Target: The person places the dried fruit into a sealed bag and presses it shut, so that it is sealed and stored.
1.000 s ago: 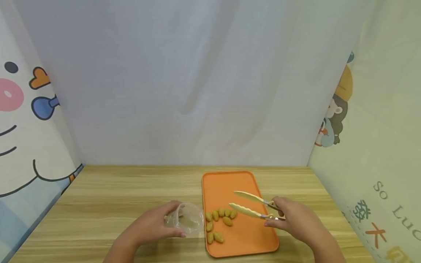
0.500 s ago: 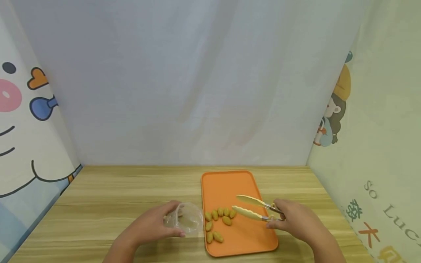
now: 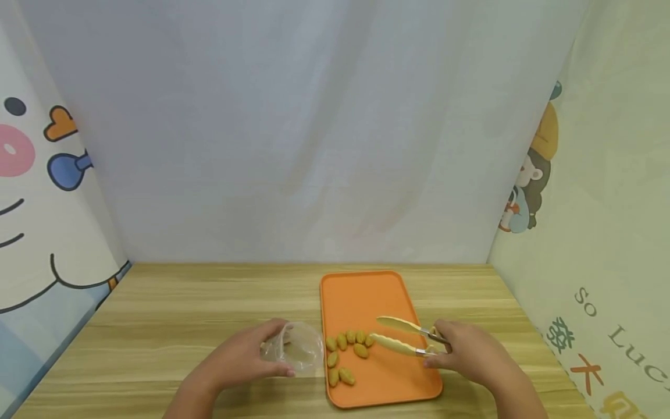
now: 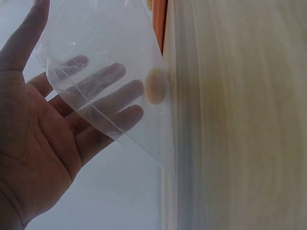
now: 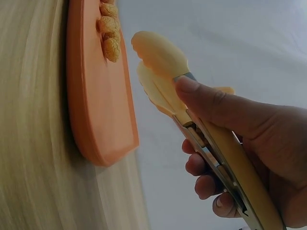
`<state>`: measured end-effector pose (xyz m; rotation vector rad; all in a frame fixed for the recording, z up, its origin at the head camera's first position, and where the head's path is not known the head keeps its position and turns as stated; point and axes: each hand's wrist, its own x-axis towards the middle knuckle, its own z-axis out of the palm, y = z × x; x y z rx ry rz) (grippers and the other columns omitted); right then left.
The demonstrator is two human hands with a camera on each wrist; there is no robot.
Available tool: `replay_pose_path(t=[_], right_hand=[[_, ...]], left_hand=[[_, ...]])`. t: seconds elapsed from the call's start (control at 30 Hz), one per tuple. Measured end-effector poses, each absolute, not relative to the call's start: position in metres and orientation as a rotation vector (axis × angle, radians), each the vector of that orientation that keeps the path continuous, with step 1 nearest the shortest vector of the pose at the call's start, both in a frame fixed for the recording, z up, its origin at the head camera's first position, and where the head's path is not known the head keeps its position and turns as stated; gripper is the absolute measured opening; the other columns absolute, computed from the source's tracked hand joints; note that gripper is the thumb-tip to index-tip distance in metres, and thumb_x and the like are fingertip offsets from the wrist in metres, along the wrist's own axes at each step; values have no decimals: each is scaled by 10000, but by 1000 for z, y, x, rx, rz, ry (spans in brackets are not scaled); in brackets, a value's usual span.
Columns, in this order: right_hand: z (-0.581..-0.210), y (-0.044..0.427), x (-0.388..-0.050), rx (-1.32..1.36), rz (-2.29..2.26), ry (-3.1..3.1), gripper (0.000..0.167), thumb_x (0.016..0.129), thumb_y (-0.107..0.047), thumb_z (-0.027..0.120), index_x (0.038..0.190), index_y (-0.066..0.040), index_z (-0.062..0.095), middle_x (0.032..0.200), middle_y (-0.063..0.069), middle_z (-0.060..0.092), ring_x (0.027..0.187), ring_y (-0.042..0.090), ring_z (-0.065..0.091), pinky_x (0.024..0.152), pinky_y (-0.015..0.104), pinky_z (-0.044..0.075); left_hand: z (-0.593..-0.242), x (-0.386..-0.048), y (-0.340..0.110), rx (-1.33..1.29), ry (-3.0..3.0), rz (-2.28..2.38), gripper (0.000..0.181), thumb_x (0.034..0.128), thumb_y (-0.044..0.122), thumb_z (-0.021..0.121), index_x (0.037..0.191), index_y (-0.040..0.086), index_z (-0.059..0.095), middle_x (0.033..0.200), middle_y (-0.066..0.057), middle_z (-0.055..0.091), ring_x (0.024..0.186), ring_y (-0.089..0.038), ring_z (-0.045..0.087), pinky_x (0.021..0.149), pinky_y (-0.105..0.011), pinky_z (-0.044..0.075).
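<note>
My left hand [image 3: 243, 356] grips a clear plastic cup [image 3: 306, 349], thumb near and fingers behind, just left of the orange tray [image 3: 392, 378]. In the left wrist view, a brown oval piece [image 4: 155, 86] shows through the cup's wall near its base. My right hand [image 3: 466, 352] holds tongs [image 3: 400, 344] with cream, scalloped tips, thumb on one arm and fingers curled round the other. The tips are apart with nothing between them, over the tray. Several wrinkled brown oval pieces [image 3: 346, 376], perhaps nuts, lie along the tray's left side, left of the tongs.
The tray lies on a wood-grain table [image 3: 209, 302]. A pale curtain [image 3: 314, 145] hangs behind it. Printed cloths stand at the left [image 3: 57, 233] and right [image 3: 586, 233] sides.
My right hand has lowered the tongs slightly toward the tray, and their tips have come a little closer together. The left hand and cup have stayed in place.
</note>
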<state>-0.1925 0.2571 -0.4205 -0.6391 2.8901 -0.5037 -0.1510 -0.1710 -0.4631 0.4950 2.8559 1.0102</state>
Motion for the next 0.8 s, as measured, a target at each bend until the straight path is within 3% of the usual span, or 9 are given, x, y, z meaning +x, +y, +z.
replay_pose_path(t=[0.37, 0.8], right_hand=[[-429, 252, -193, -617, -486, 2873, 482, 689, -556, 795, 801, -178, 518, 663, -79, 469, 590, 84, 397, 527, 253, 338], [-439, 249, -201, -594, -478, 2844, 479, 674, -547, 813, 814, -188, 527, 691, -81, 502, 625, 124, 435, 550, 300, 361]], left_hand=[[-464, -152, -172, 510, 2858, 1006, 813, 694, 675, 756, 1370, 284, 531, 1273, 71, 624, 1109, -168, 601, 907, -470, 492], [-465, -154, -169, 494, 2869, 998, 799, 686, 663, 769, 1352, 283, 543, 1192, 78, 644, 1034, -135, 598, 870, -449, 497]])
